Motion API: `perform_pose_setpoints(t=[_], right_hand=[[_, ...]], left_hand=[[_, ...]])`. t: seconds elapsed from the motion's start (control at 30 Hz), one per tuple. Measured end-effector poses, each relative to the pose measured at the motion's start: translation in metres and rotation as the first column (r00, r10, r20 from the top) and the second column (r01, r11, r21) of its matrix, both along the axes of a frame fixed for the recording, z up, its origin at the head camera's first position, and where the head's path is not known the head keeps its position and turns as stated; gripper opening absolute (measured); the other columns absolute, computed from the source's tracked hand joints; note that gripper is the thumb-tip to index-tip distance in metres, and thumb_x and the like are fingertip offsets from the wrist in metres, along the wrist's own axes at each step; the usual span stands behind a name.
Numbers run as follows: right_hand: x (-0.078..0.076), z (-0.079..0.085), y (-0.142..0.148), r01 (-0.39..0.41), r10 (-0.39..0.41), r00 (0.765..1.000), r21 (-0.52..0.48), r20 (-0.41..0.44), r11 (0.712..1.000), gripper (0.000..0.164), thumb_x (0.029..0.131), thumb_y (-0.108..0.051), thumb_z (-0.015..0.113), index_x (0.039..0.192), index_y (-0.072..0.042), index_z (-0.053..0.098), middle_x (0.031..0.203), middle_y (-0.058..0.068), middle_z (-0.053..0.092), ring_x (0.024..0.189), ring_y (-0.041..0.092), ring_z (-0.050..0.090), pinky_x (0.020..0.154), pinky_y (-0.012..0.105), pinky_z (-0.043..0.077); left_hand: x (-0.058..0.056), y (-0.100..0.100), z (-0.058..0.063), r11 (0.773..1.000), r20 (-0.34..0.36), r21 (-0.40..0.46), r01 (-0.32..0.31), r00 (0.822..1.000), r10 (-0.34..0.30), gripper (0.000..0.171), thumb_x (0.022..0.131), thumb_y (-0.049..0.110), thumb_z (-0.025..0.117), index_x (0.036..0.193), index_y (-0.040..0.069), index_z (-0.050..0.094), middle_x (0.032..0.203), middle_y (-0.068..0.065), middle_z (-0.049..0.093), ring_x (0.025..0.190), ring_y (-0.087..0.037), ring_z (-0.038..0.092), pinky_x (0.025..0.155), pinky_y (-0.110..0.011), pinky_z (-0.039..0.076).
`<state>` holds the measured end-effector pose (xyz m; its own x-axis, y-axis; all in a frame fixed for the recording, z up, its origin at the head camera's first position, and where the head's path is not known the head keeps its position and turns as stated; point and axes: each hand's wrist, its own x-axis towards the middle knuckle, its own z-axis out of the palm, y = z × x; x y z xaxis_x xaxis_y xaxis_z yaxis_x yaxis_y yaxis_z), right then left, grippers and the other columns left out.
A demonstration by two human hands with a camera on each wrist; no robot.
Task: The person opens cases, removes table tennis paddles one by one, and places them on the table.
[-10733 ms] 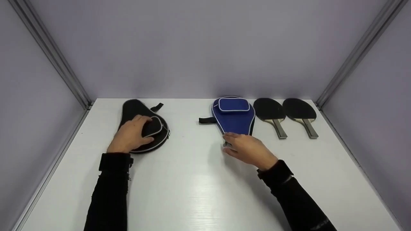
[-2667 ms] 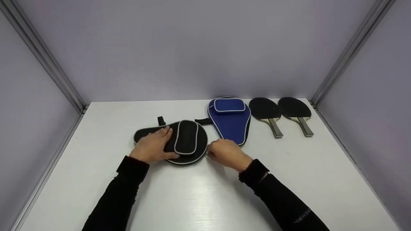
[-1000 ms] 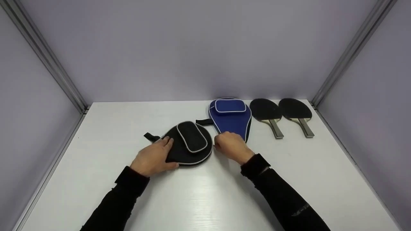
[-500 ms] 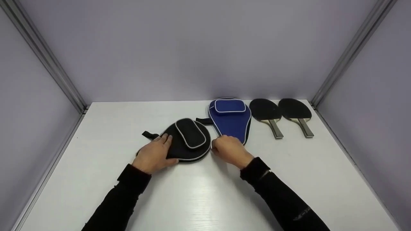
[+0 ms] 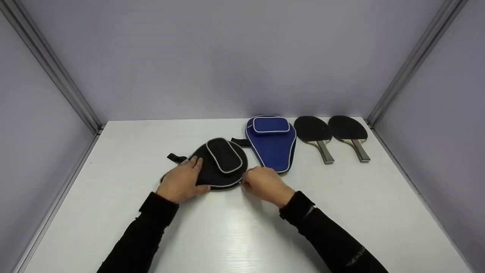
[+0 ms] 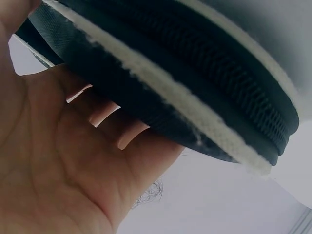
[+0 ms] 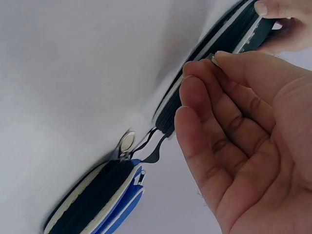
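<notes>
A black table tennis bat case (image 5: 210, 171) with white piping and a raised pocket (image 5: 225, 155) lies at the middle of the table. My left hand (image 5: 181, 182) rests on its narrow end, fingers extended over the top and thumb along the near edge. The side zip (image 6: 214, 68) looks closed along the stretch seen in the left wrist view. At the case's right rim, my right hand (image 5: 267, 185) pinches a small metal zipper pull (image 7: 212, 57) between thumb and forefinger. Just beyond this hand lies a blue bat case (image 5: 272, 149).
Two black table tennis bats, a nearer one (image 5: 312, 129) and a far-right one (image 5: 347, 127), lie to the right of the blue case with handles towards me. The black case's strap (image 5: 176, 158) sticks out left, the blue case's strap (image 5: 241, 142) between the cases. Panels wall in the table.
The black case has come from the left to the middle and turned. My right hand left the blue case for the black one's rim, and just now slid towards me along it.
</notes>
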<state>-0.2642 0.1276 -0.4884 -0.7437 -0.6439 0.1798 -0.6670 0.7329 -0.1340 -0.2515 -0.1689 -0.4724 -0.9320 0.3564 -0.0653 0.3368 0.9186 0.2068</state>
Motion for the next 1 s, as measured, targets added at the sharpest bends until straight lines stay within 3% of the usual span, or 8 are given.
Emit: perform_pose_setpoints(t=[0.13, 0.3, 0.73, 1.0], right_hand=[[0.004, -0.002, -0.008, -0.024, 0.025, 0.999, 0.014, -0.042, 1.000, 0.019, 0.100, -0.009, 0.087, 0.083, -0.011, 0.081, 0.079, 0.007, 0.081, 0.077, 0.031, 0.082, 0.064, 0.050, 0.067], [0.003, -0.001, -0.013, 0.012, -0.009, 0.997, 0.040, -0.076, 0.999, 0.018, 0.100, -0.013, 0.089, 0.084, -0.011, 0.081, 0.081, 0.009, 0.082, 0.079, 0.033, 0.083, 0.065, 0.052, 0.068], [-0.014, 0.004, 0.004, 0.108, -0.106, 0.993, 0.027, -0.050, 0.994, 0.014, 0.100, -0.009, 0.086, 0.087, -0.010, 0.082, 0.087, 0.013, 0.084, 0.080, 0.042, 0.082, 0.065, 0.060, 0.068], [-0.026, 0.003, 0.015, 0.138, -0.137, 0.990, 0.026, -0.032, 0.990, 0.013, 0.100, -0.006, 0.087, 0.087, -0.006, 0.082, 0.087, 0.016, 0.084, 0.083, 0.044, 0.083, 0.069, 0.064, 0.069]], left_hand=[[-0.001, 0.000, -0.001, 1.000, 0.000, -0.010, 0.001, 1.000, -0.001, 0.100, 0.108, 0.048, 0.085, 0.174, -0.014, 0.043, 0.181, -0.038, 0.045, 0.169, -0.056, 0.049, 0.139, -0.062, 0.047], [-0.001, -0.003, -0.004, 0.999, -0.008, -0.032, 0.018, 1.000, -0.019, 0.101, 0.108, 0.050, 0.083, 0.175, -0.013, 0.040, 0.183, -0.036, 0.042, 0.169, -0.056, 0.048, 0.139, -0.062, 0.047], [0.008, -0.012, 0.007, 0.993, 0.062, -0.013, 0.113, 0.992, -0.112, 0.097, 0.110, 0.059, 0.075, 0.179, -0.002, 0.042, 0.189, -0.024, 0.039, 0.175, -0.048, 0.044, 0.131, -0.070, 0.053], [0.014, -0.010, 0.008, 0.982, 0.073, -0.017, 0.188, 0.980, -0.187, 0.092, 0.114, 0.057, 0.069, 0.178, -0.004, 0.044, 0.188, -0.024, 0.042, 0.176, -0.043, 0.044, 0.139, -0.062, 0.047]])
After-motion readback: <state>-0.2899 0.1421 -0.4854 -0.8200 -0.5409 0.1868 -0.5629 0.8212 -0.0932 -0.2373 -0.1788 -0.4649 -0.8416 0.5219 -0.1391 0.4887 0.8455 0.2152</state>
